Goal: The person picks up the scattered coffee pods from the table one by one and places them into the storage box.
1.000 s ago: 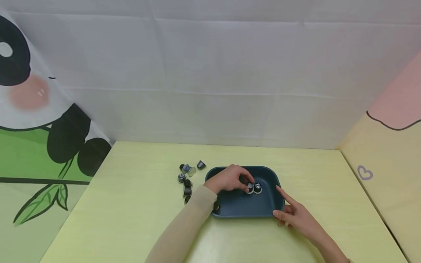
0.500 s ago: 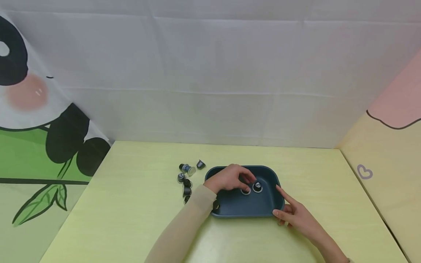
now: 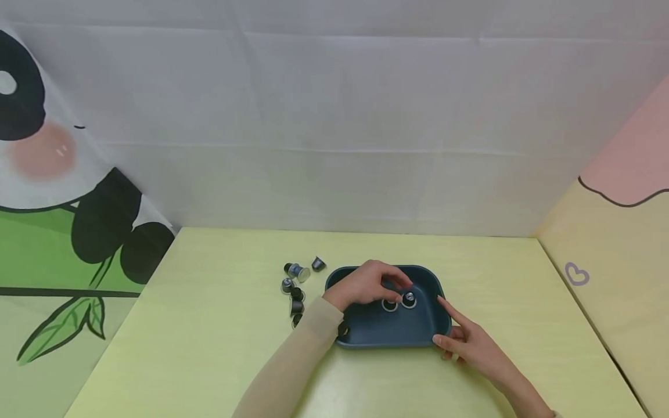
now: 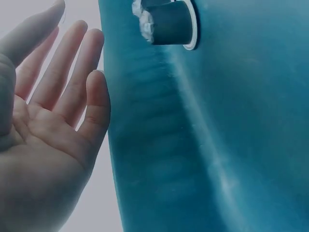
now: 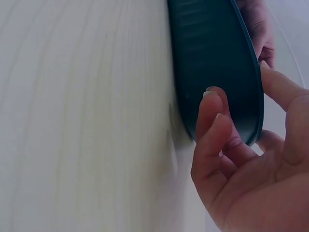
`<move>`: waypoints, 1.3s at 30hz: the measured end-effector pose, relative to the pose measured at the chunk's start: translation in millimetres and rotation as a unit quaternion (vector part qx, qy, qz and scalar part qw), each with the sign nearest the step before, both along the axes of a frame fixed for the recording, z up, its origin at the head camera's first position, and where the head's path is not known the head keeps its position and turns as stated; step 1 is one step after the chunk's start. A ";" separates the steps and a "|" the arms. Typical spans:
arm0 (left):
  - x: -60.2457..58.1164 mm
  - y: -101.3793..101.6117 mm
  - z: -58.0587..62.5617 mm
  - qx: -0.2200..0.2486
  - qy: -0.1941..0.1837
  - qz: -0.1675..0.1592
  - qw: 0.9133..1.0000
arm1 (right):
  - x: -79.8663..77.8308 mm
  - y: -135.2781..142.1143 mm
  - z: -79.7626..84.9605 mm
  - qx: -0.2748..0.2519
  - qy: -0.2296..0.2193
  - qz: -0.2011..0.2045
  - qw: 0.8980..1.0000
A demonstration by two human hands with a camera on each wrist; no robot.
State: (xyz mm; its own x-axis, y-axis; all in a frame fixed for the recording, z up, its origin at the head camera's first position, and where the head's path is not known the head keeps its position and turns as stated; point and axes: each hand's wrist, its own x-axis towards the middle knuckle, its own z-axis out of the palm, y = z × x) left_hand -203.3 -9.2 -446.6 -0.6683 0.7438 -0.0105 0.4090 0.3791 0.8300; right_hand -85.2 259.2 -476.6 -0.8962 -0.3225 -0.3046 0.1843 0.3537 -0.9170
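My left hand [image 3: 373, 284] hovers over the dark blue tray [image 3: 392, 341], its fingers loose and holding nothing. Under its thumb, a black coffee capsule [image 3: 389, 306] stands on its wide rim, partly hidden. Just right of the thumb stands another capsule [image 3: 409, 300], black with a silver top. In the left wrist view the palm [image 4: 48, 140] faces the tray, apart from the dark capsule [image 4: 171, 24]. At the tray's right end my right hand [image 3: 470, 342] holds the corner, index finger along the side and thumb at the front. The right wrist view shows its fingers [image 5: 212, 130] curled at the tray's end.
Several loose capsules [image 3: 297, 306] lie on the yellow table left of the tray, some hidden by the left sleeve [image 3: 305, 348]. A dark capsule [image 3: 342, 329] sits at the tray's left end. White cloth [image 3: 334, 128] hangs behind.
The left-hand capsule has shifted left, apart from its neighbour. My left hand's fingers have since moved slightly right, off that capsule. My right hand keeps its place on the tray.
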 end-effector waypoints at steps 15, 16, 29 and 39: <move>13.8 -6.4 34.9 0.026 0.034 -0.001 0.999 | 1.0 0.2 0.5 0.000 -0.004 -0.006 1.000; 15.0 -7.4 37.3 0.026 0.038 0.000 0.999 | 1.0 0.1 0.7 0.000 -0.004 -0.006 1.000; 28.4 -24.4 69.8 0.069 0.107 0.013 0.992 | 0.4 -1.8 2.6 0.007 -0.001 -0.012 1.000; 37.9 -42.9 83.4 0.088 0.161 0.021 0.983 | -0.3 -2.4 0.8 0.014 0.000 -0.013 1.000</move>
